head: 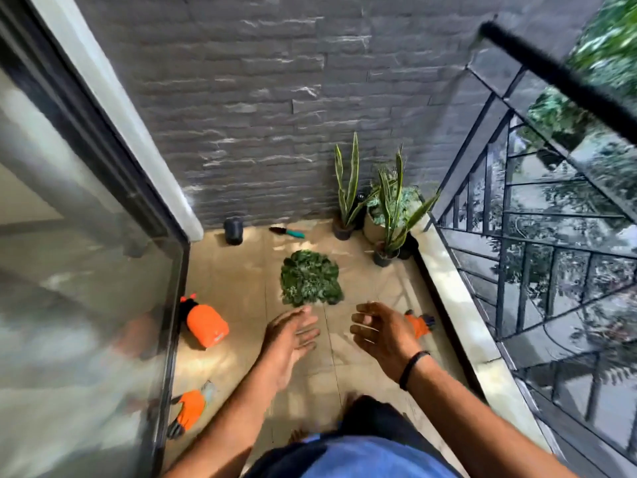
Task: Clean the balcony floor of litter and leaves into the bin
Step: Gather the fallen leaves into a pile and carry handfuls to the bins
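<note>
Leaf pile (311,278): dense, rounded green heap, lay mid-floor on beige tiles (241,281). Three pots by the wall held snake plants (348,188). Left hand (289,336) and right hand (379,331) hovered nearside of it, fingers relaxed, holding nothing.

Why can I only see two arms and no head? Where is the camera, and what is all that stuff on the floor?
The camera sits on the person's head and looks down, so you see only their arms. Both hands, the left hand and the right hand, reach forward with empty, relaxed fingers; neither has a grip on anything. Just ahead lies a pile of green leaves on the tan floor tiles. Around it are an orange spray bottle, a small trowel with a teal handle, an orange glove, a dark pot and potted plants in the corner. A railing is on the right.
</note>
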`<state>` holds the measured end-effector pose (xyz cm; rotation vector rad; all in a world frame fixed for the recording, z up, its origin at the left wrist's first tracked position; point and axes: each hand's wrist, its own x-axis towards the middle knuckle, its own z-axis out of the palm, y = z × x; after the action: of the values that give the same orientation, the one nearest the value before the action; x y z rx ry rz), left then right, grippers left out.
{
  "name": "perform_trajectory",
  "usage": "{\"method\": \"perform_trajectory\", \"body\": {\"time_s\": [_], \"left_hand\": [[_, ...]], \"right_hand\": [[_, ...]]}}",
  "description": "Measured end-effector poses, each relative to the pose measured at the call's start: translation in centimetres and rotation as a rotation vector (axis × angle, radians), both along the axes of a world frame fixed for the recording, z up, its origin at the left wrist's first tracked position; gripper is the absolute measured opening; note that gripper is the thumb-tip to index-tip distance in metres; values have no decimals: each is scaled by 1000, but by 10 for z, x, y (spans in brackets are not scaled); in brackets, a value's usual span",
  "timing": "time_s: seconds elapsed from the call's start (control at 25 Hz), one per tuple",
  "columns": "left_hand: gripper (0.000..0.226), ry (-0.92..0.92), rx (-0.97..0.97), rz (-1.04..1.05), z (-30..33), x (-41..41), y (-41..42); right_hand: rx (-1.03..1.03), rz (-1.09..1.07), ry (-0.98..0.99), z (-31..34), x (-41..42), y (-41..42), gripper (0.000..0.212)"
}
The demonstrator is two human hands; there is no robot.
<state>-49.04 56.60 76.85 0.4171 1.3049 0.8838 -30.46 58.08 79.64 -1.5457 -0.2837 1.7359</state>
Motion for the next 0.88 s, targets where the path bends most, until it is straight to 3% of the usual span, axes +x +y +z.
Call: {"method": "perform_trajectory", "body": {"time_s": [0.16, 0.32, 0.56, 0.88], "left_hand": [[39, 73, 42, -133, 7, 7, 90], [26, 137, -4, -22, 5, -14, 166], [26, 295, -54, 172, 13, -49, 249], [27, 259, -138, 168, -9, -93, 361]], "right_hand": [[-10, -8, 20, -12, -3, 97, 18], [-14, 50, 90, -29, -25, 200, 15], [-133, 342, 80, -59, -83, 319, 22], [-133, 432, -13, -79, -143, 419, 22]]}}
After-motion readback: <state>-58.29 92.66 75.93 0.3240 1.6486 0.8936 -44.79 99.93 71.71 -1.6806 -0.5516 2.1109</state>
